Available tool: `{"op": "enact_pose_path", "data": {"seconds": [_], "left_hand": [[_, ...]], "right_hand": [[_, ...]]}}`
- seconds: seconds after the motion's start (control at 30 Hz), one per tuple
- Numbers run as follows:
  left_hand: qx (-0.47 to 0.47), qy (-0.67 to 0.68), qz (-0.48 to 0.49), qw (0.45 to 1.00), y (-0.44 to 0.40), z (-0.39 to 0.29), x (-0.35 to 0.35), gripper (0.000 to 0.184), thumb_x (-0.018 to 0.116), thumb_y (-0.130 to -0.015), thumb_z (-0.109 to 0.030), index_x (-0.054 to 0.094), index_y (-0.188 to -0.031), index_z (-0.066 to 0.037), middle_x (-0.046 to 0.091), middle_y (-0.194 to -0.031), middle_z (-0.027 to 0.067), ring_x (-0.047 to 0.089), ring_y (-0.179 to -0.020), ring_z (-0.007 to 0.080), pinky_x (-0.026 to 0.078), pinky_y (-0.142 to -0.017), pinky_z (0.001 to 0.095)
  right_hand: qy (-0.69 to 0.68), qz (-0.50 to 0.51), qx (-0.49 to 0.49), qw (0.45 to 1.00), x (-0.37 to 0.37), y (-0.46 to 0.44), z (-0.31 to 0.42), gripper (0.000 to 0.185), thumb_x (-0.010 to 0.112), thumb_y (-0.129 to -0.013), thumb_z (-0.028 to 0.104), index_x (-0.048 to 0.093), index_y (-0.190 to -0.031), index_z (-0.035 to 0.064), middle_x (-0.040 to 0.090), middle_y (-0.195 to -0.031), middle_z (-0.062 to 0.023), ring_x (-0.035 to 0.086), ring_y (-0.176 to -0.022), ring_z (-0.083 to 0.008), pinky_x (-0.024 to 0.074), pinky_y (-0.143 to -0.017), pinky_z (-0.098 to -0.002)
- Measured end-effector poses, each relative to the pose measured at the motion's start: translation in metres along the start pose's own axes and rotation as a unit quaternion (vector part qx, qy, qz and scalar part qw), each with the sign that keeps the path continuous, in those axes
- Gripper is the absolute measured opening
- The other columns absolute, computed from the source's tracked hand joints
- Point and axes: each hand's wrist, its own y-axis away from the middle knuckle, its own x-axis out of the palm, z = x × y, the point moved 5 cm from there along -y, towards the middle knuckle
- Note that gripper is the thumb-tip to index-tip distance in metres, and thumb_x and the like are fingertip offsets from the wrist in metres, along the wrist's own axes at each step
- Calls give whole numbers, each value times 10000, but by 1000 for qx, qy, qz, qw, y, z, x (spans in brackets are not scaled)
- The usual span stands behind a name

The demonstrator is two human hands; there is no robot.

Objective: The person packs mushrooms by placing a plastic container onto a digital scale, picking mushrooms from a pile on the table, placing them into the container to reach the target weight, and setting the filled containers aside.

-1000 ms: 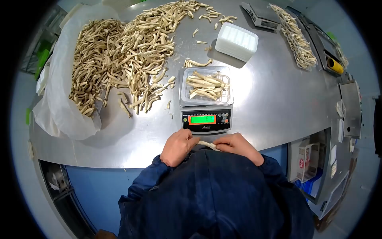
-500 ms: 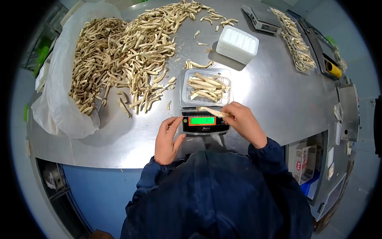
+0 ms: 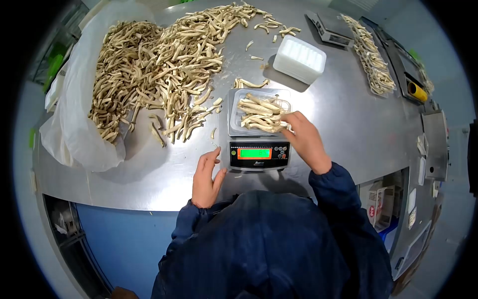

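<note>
A clear tray (image 3: 236,114) holding several pale mushroom stems (image 3: 259,105) rests on the platform of a black scale (image 3: 259,163) with a lit green display. My right hand (image 3: 304,139) is at the tray's right front corner, its thumb and fingertips closed on the end of a mushroom stem (image 3: 264,125) lying over the others. Left of the scale, my left hand (image 3: 206,177) hovers over the metal table with fingers apart and nothing in it. A large heap of mushroom stems (image 3: 181,65) spreads across the table at the left and back.
A white plastic bag (image 3: 79,114) lies open around the left part of the heap. Stacked white trays (image 3: 300,59) stand behind the scale to the right. Farther back are a second scale (image 3: 330,31) and a row of filled trays (image 3: 373,62). Loose stems lie behind the filled tray.
Both hands have parted from around one stem near the table's front edge. My right hand has carried that stem forward over the scale and onto the tray's contents.
</note>
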Motion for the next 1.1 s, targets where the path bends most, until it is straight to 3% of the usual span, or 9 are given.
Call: {"op": "enact_pose_path", "data": {"seconds": [0.13,0.3,0.43,0.57,0.7,0.8,0.87,1.0,1.1], "left_hand": [[-59,-94,-103,988,-7,60,-15,232,607,-816,-12,608,-1048,-18,533,-834,98,552,-682,192,470,-642,306],[-131,-125,-28,983,-45,104,4,228,644,-815,-141,578,-1006,-37,569,-784,144,574,-720,302,465,-657,389],[-63,-268,-85,957,-81,104,27,258,652,-817,-216,556,-955,-20,586,-928,171,606,-819,351,493,-713,436],[-114,-330,4,937,-95,139,41,183,603,-818,-163,529,-901,-18,582,-952,204,615,-808,385,513,-682,472],[-88,-296,31,951,-84,144,33,134,560,-811,-130,535,-866,-11,606,-867,212,596,-782,406,479,-700,482],[-92,-274,-41,956,-97,140,9,137,552,-813,-118,542,-902,-15,608,-881,214,594,-805,401,476,-702,479],[-17,-268,-91,959,-112,130,-6,151,566,-802,-99,552,-929,-19,612,-891,215,591,-818,400,475,-710,472],[-29,-394,32,918,-139,154,-1,131,573,-809,-121,601,-874,-11,614,-912,215,624,-808,379,512,-692,463],[-42,-426,58,902,-142,159,4,131,568,-812,-127,625,-834,-12,621,-903,208,627,-812,377,514,-707,463]], "right_hand": [[-28,-63,68,995,-18,20,-20,178,636,-791,35,592,-962,12,595,-877,-121,584,-709,-269,471,-635,-337],[-15,-118,168,979,-32,53,-37,122,614,-827,36,631,-939,-8,636,-817,-131,585,-650,-201,468,-605,-299],[-17,-119,207,971,-40,71,-39,143,605,-840,44,636,-966,-14,643,-777,-138,589,-643,-189,472,-607,-285],[-39,-126,224,965,-41,80,-49,148,604,-843,48,639,-976,-6,639,-762,-131,586,-635,-183,471,-600,-283],[-34,-130,241,961,-42,80,-48,157,608,-845,57,640,-991,7,644,-764,-130,591,-627,-186,471,-578,-281],[-30,-116,227,966,-40,76,-40,163,609,-850,64,635,-1000,8,648,-776,-133,613,-654,-196,480,-590,-279],[-30,-101,215,971,-37,72,-35,165,608,-850,58,632,-1005,7,650,-780,-136,624,-666,-203,487,-603,-280],[-36,-120,166,978,-37,75,-35,172,595,-839,21,634,-1006,-1,625,-709,-76,555,-588,-121,442,-559,-244],[-45,-128,180,974,-42,80,-39,175,581,-843,8,634,-1009,-4,629,-712,-75,563,-593,-115,449,-562,-245]]}}
